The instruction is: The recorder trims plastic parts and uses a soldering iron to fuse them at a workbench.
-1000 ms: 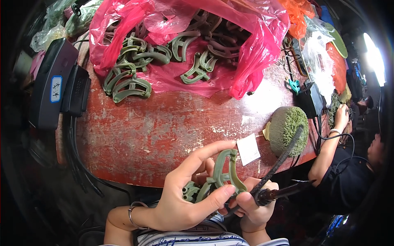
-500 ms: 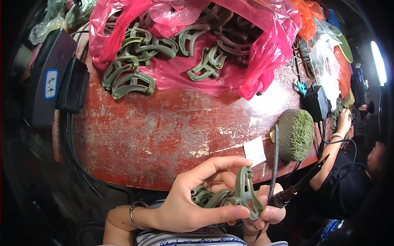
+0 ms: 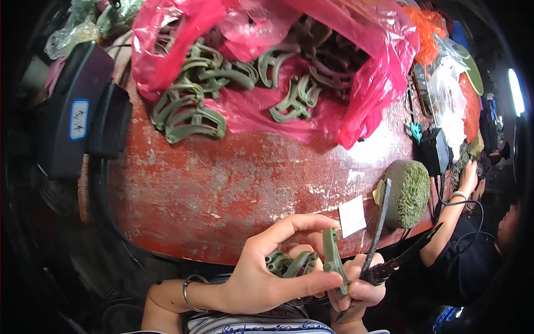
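My left hand (image 3: 264,273) is closed around several curved green plastic parts. Between its thumb and fingers one green plastic frame (image 3: 332,259) stands up, seen nearly edge-on. More green parts (image 3: 292,264) lie against its palm. Close beside it, my right hand (image 3: 364,289) grips a thin grey file (image 3: 380,220) that points upward. A dark pointed tool (image 3: 403,259) also sticks out of this fist, toward the upper right; its type is unclear. The right thumb is at the lower end of the frame; whether it touches is hard to tell.
On the worn red table (image 3: 222,195), an opened pink plastic bag (image 3: 384,78) holds many green parts (image 3: 194,122). A rough green cylinder (image 3: 410,193) and a white paper slip (image 3: 352,216) are near my right hand. Black boxes (image 3: 109,119) stand left; a co-worker's arm (image 3: 453,206) is at right.
The frame in my left hand has turned from showing its open middle to nearly edge-on. The table and its contents sit slightly lower and further right in the view.
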A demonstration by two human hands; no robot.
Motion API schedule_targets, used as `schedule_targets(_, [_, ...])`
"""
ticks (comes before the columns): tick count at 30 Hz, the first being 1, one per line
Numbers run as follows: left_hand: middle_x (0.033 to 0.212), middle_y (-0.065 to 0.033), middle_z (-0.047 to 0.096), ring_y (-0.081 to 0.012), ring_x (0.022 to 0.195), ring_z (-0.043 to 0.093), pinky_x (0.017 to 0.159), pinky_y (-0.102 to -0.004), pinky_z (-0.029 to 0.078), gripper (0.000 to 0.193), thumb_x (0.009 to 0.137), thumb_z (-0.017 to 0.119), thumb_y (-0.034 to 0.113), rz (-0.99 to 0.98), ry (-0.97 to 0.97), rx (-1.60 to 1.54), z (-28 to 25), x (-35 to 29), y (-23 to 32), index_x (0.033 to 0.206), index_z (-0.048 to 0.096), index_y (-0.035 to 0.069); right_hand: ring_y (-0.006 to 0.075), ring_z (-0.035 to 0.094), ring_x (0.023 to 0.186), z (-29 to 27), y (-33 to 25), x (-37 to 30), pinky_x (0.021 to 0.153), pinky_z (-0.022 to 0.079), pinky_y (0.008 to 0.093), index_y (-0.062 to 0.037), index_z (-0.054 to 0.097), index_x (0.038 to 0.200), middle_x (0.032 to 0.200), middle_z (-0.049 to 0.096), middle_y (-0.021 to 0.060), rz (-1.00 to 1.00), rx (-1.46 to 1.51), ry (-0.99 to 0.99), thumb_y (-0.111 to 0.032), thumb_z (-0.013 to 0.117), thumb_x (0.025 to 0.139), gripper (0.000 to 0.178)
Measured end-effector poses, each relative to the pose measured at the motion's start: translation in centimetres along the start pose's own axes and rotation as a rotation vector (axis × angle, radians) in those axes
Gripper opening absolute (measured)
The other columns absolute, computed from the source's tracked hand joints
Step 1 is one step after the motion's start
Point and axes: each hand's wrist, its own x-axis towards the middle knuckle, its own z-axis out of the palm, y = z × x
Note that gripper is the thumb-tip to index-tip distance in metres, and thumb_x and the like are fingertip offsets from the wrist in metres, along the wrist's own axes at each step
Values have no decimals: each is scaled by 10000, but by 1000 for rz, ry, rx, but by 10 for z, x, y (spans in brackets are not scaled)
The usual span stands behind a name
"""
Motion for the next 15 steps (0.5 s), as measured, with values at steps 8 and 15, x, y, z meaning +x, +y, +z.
schedule_targets(8, [1046,-214,458,-255,868,547,604,-288,512,488,761,554,219,-65,68,-297,-12,-2,18,1136,336,-4,56,387,354,41,-29,23,331,271,185,87,603,771,472,485,36,186,-455,21,-55,531,793,161])
schedule_targets(15, [900,-170,496,-262,833,547,657,-335,530,396,723,514,125,96,180,-366,-27,-7,27,1082,385,24,-3,314,372,56,-37,105,347,239,172,-4,444,1182,476,380,-72,-24,-1132,-128,-40,506,751,437])
